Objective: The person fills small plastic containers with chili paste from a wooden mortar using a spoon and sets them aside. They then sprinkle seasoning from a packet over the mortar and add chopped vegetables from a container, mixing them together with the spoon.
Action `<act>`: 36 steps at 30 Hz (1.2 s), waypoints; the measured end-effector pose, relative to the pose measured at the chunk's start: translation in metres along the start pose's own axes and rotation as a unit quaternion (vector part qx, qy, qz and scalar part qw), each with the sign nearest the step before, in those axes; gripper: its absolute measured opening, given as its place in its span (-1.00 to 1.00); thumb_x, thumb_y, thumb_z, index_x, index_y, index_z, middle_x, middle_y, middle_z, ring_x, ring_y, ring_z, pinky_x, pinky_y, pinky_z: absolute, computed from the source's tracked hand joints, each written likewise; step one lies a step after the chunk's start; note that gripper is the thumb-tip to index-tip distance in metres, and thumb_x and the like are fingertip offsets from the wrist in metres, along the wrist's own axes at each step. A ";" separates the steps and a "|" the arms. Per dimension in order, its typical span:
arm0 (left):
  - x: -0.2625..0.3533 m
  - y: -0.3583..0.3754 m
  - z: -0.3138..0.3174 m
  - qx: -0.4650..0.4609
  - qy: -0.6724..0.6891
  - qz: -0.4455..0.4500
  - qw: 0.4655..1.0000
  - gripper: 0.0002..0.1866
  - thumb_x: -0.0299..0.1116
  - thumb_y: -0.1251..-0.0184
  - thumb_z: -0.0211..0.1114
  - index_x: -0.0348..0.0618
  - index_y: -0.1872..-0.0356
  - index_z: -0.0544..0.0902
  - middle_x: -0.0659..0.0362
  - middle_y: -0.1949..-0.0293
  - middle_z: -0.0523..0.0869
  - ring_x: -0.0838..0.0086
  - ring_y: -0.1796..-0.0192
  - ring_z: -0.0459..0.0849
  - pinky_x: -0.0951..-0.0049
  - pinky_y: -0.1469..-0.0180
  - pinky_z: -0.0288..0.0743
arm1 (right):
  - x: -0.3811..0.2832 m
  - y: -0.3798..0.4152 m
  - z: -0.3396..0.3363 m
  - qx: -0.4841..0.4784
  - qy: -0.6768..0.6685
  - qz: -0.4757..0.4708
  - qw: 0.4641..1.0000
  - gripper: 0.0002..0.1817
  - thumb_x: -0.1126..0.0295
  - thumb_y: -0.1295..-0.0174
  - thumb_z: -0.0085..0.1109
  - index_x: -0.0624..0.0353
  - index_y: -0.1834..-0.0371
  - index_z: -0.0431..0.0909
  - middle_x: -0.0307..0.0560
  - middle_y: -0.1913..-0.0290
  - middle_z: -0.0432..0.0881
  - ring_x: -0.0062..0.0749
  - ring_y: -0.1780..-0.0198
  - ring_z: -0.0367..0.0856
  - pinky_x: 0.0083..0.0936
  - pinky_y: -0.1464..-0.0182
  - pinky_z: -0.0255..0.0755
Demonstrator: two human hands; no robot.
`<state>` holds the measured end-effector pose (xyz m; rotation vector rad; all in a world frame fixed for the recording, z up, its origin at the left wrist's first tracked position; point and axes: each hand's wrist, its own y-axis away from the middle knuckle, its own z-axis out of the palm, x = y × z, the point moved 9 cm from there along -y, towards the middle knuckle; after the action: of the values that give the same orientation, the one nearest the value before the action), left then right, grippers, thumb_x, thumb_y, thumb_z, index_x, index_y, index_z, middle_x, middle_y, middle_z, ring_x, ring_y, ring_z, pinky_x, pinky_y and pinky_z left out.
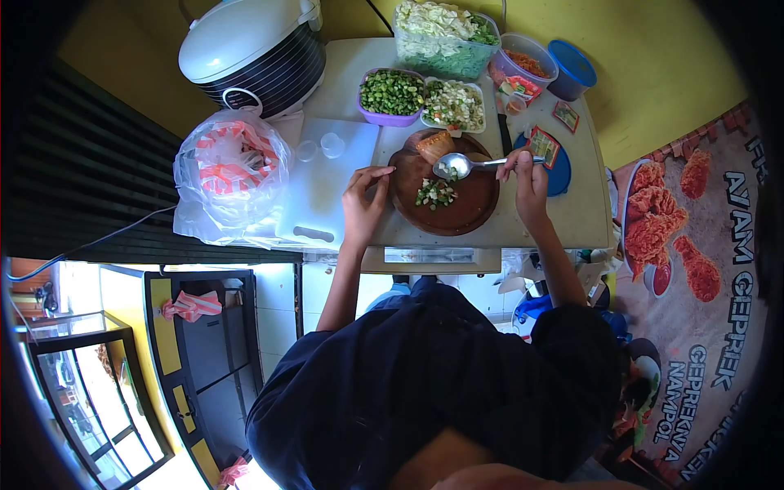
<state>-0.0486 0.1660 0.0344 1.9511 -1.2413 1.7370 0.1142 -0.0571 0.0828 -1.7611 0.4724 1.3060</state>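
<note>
My right hand (527, 175) grips the handle of a metal spoon (457, 166), whose bowl hovers over the far part of a round brown mortar plate (474, 214). A small heap of chopped green and white bits (435, 194) lies near the plate's middle, and an orange-brown block (435, 145) sits at its far rim. My left hand (365, 200) rests with curled fingers on the plate's left rim and holds nothing.
Behind the plate stand a purple bowl of chopped greens (392, 95), a white dish of chopped vegetables (455, 104), a tub of cabbage (445, 37), small containers and sachets (543, 145). A white cutting board (322, 184), a plastic bag (231, 167) and a rice cooker (253, 53) are at left.
</note>
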 end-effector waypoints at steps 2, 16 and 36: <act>0.001 0.000 -0.001 0.001 -0.001 0.000 1.000 -0.81 -0.58 -0.23 0.20 -0.20 0.16 0.69 0.05 0.16 0.65 0.33 0.12 0.67 0.43 0.00 0.53 | 0.003 -0.002 0.000 -0.002 -0.002 0.015 1.000 -0.60 0.24 -0.51 -0.34 0.24 0.40 0.38 -0.17 0.48 0.46 -0.59 0.43 0.44 -0.64 0.33 0.32; -0.003 -0.001 0.000 -0.003 0.017 0.009 1.000 -0.79 -0.61 -0.20 0.20 -0.19 0.17 0.69 0.05 0.15 0.65 0.32 0.12 0.67 0.42 0.01 0.53 | 0.023 -0.087 -0.014 0.093 -0.059 0.025 0.994 -0.57 0.11 -0.49 -0.28 0.24 0.36 0.36 -0.08 0.56 0.51 -0.56 0.50 0.41 -0.61 0.39 0.31; -0.001 -0.002 -0.001 -0.008 -0.035 0.027 0.999 -0.80 -0.57 -0.17 0.23 -0.10 0.21 0.70 0.07 0.15 0.64 0.23 0.12 0.65 0.35 0.06 0.52 | 0.038 -0.140 0.007 0.087 0.144 -0.046 0.985 -0.56 0.20 -0.50 -0.28 0.31 0.43 0.41 -0.17 0.60 0.43 -0.56 0.56 0.47 -0.59 0.49 0.33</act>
<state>-0.0474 0.1682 0.0343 2.0036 -1.3390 1.6906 0.2264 0.0328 0.1062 -1.8090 0.6382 0.9193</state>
